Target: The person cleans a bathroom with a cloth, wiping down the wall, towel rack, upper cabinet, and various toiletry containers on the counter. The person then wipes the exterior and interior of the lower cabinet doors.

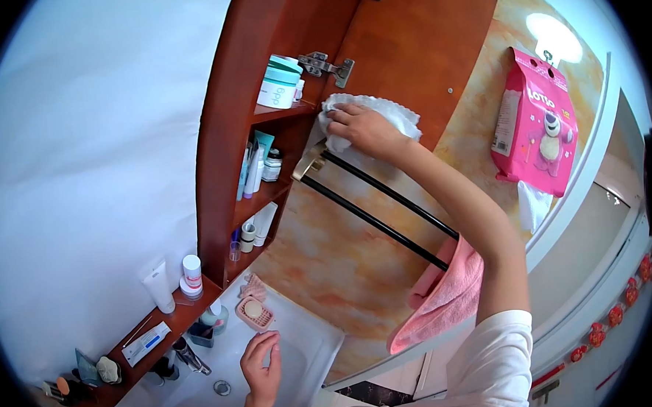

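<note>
My right hand (362, 128) presses a white cloth or tissue (391, 117) with a scalloped edge against the lower part of the open brown cabinet door (421, 44). The cloth lies under its fingers, just above the metal end of a black double towel rail (378, 219). Below, my left hand (261, 365) hovers over the white sink (296, 345), fingers curled loosely and thumb near them, with nothing visible in it. Close to it is a pink soap dish (255, 312) with a pale soap.
Shelves left of the door hold a turquoise jar (279, 84), tubes and bottles. A pink towel (449, 293) hangs on the rail. A pink tissue pack (535, 122) hangs at right. The brown ledge (132, 368) carries a toothpaste tube (146, 343) and cosmetics. A faucet (192, 358) stands by the sink.
</note>
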Action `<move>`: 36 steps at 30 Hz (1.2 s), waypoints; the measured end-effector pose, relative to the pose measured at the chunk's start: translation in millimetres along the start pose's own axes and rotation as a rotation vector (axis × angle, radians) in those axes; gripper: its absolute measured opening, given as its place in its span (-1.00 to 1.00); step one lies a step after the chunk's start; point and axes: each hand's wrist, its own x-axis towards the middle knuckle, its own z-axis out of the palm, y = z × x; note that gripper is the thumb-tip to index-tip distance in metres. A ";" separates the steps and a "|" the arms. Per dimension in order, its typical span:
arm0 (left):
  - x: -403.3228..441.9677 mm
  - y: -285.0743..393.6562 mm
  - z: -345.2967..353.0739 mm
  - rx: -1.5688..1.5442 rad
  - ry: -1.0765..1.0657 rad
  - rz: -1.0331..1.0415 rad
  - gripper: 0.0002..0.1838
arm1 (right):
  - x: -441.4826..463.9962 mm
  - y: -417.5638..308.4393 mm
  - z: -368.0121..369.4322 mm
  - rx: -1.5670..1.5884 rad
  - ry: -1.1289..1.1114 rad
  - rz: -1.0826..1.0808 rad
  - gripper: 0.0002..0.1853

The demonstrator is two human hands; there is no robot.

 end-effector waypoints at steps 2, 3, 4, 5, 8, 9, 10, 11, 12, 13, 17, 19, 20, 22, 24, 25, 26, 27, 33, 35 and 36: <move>-0.8 5.5 -0.2 -0.001 -0.013 0.016 -0.82 | -27.2 3.9 -13.2 0.025 -0.005 0.059 -0.67; -1.7 4.8 0.1 -0.002 -0.005 0.006 -0.82 | -41.7 10.3 -21.4 0.005 0.053 0.127 -0.66; -3.6 2.3 -2.3 -0.002 0.002 -0.006 -0.82 | -53.9 16.9 -31.2 -0.013 0.111 0.196 -0.65; -5.6 1.6 -4.5 0.004 0.008 -0.020 -0.82 | -63.8 21.7 -41.1 -0.029 0.171 0.264 -0.64; -6.6 4.2 -8.3 -0.004 -0.011 -0.025 -0.81 | -82.1 18.8 -68.4 0.012 0.243 0.435 -0.63; -5.2 4.4 -9.1 -0.009 -0.010 -0.021 -0.81 | -90.9 8.2 -67.8 -0.007 0.247 0.464 -0.63; -4.1 4.1 -9.6 -0.004 -0.006 -0.019 -0.81 | -104.2 -2.9 -56.5 0.006 0.212 0.402 -0.63; -5.1 3.3 -10.1 0.000 -0.004 -0.019 -0.81 | -119.6 -15.6 -44.4 0.018 0.173 0.340 -0.62; -6.5 2.7 -10.8 0.003 -0.005 -0.021 -0.81 | -131.0 -27.4 -44.4 0.050 0.078 0.267 -0.62; -7.2 3.2 -11.6 0.004 -0.006 -0.018 -0.81 | -131.0 -36.8 -65.4 0.114 -0.005 0.214 -0.62; -10.9 1.5 -11.2 -0.010 -0.014 -0.015 -0.82 | -131.3 -17.3 -77.4 0.108 0.077 0.308 -0.63; -14.4 -0.7 -10.4 -0.014 -0.026 -0.018 -0.82 | -120.2 -9.1 -90.4 0.112 0.151 0.435 -0.65; -16.0 -0.7 -9.0 -0.014 -0.036 -0.017 -0.82 | -120.7 -9.7 -86.6 0.053 0.208 0.435 -0.66; -17.7 0.7 -5.4 -0.027 -0.052 -0.017 -0.82 | -128.3 -14.7 -66.6 -0.032 0.238 0.385 -0.67; -20.3 2.9 -1.6 -0.048 -0.070 -0.027 -0.82 | -126.9 -23.2 -71.6 -0.033 0.069 0.255 -0.66; -20.8 3.7 1.0 -0.059 -0.086 -0.025 -0.82 | -123.9 -18.8 -72.4 -0.068 0.079 0.273 -0.65; -20.9 3.9 4.5 -0.070 -0.103 -0.024 -0.82 | -118.9 -7.9 -73.0 -0.104 0.087 0.292 -0.64; -20.4 4.6 9.8 -0.083 -0.115 -0.023 -0.82 | -111.4 6.8 -73.5 -0.139 0.097 0.305 -0.63; -28.3 4.5 28.2 -0.088 -0.129 0.009 -0.83 | -60.1 139.1 -102.2 -0.433 0.526 0.590 -0.53; -32.6 6.1 27.5 -0.083 -0.126 -0.019 -0.84 | -53.6 169.9 -126.7 -0.547 0.570 0.657 -0.51; -34.1 6.5 26.4 -0.080 -0.125 -0.025 -0.84 | -48.9 175.1 -129.1 -0.569 0.601 0.684 -0.51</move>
